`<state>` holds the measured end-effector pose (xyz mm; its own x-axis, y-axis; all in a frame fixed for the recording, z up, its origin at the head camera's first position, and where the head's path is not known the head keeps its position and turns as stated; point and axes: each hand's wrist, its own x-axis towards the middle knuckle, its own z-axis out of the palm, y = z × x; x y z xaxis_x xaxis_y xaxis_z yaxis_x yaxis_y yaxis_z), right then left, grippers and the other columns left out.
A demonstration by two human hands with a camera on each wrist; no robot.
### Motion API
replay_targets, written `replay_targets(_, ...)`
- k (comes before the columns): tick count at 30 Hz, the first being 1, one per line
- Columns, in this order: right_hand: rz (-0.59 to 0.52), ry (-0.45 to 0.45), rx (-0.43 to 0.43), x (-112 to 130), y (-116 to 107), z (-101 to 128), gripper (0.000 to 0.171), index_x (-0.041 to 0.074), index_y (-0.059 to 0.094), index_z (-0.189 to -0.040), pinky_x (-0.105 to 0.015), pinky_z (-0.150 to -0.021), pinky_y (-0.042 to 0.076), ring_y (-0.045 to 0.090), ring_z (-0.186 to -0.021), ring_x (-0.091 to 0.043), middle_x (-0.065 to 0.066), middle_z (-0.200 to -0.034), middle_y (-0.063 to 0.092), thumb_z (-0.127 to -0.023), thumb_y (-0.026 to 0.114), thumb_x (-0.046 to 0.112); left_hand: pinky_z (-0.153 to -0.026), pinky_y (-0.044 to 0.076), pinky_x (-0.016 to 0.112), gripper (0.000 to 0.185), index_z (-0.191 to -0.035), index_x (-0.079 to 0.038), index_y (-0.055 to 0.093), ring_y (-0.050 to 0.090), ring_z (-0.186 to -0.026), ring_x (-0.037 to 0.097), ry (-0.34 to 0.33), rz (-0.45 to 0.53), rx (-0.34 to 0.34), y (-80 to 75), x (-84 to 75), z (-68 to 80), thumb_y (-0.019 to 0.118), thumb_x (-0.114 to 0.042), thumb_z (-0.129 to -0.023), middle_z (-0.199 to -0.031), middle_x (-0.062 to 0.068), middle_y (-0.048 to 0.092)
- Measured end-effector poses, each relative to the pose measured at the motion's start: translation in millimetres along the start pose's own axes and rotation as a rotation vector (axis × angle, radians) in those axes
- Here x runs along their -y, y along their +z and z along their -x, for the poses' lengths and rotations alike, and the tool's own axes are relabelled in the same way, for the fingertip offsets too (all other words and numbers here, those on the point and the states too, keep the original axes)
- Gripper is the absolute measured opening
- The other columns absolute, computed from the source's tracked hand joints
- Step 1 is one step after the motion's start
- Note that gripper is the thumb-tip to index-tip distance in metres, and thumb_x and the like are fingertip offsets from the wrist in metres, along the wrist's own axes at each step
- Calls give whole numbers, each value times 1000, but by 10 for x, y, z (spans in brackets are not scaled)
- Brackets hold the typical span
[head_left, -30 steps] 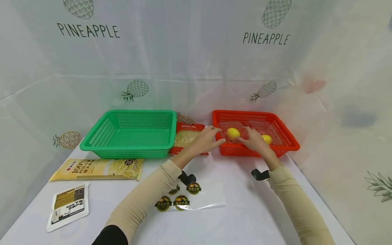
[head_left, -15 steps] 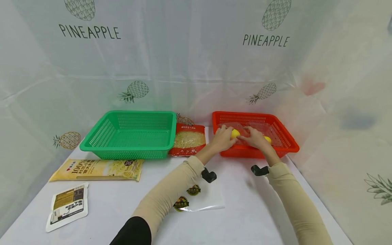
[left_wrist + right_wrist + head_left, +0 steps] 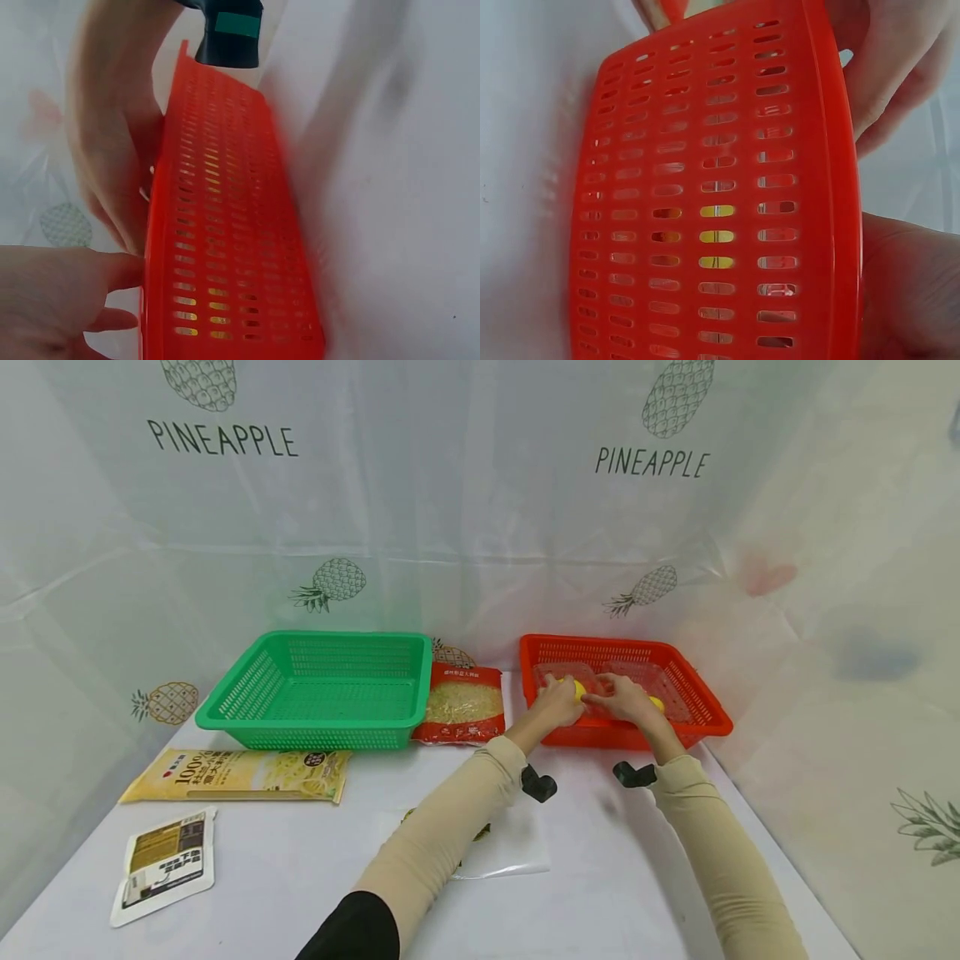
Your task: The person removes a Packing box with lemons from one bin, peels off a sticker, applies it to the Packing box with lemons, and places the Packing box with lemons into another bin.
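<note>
Red basket (image 3: 600, 737): contains the clear tray (image 3: 564, 669). Left hand (image 3: 561, 703) and right hand (image 3: 628, 700): at the tray; I cannot tell whether either's fingers grip. Yellow fruit (image 3: 580, 689): between them, partly covered. Apparent step: securing the fruit; the next move calls for confirmed hold before lifting.

Counted in view: hands (image 3: 561, 703), two; baskets (image 3: 600, 737), two; clear trays (image 3: 651, 678), two; yellow fruits (image 3: 581, 690), two; packs (image 3: 236, 775), three; clear sheets (image 3: 510, 852), one; wrist cameras (image 3: 634, 775), two.

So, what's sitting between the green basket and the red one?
A red packet lies between the green basket and the red basket, plus a narrow strip of bare white table; the head view shows this.
</note>
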<state>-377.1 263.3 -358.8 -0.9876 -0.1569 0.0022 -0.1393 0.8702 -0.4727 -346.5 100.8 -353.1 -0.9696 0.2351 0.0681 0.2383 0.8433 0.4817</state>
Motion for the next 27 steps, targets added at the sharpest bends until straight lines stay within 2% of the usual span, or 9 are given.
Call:
replay_targets(4,-20,10,15,3,-14,4,72,-2,38,-148,-61,-103,43,49,-124,-48,-32,-140,48,-95,62,41,-92,54,40,49,-142,-11,46,60,-111,31,-57,-15,24,3,-38,-41,59,-30,-98,-131,15,49)
replay_targets(9,-16,-1,30,4,-23,-4,71,-4,41,-145,-58,-102,45,51,-123,-47,-32,-138,50,-94,64,39,-91,54,38,48,-142,-13,46,59,-111,29,-102,-17,49,-3,-53,-83,59,-28,-98,-129,14,49)
replay_targets(12,-13,-3,46,-13,-26,-18,69,-3,42,-145,-55,-101,47,52,-121,-45,-31,-137,51,-94,65,38,-90,53,36,42,-136,-13,51,60,-108,27,-90,-40,43,-8,-48,-89,60,-28,-98,-124,12,52)
replay_targets(17,-5,-5,76,-37,-47,-33,70,-1,39,-147,-57,-102,46,50,-121,-44,-30,-142,48,-95,63,39,-88,53,32,25,-117,-12,63,61,-106,26,-46,-84,22,-26,-60,-79,62,-26,-96,-114,8,58)
replay_targets(23,-8,-16,116,-49,-53,-44,68,0,38,-149,-59,-105,42,47,-125,-46,-32,-146,42,-97,59,38,-81,55,30,22,-114,-14,66,63,-105,25,-45,-118,15,13,-74,-70,64,-26,-96,-114,9,60)
replay_targets(27,-3,-27,123,-57,-39,-55,67,1,39,-148,-53,-100,48,52,-115,-40,-32,-145,43,-97,60,39,-89,53,29,22,-112,-15,69,63,-108,22,-26,-192,-3,64,-50,-109,66,-28,-94,-111,5,65)
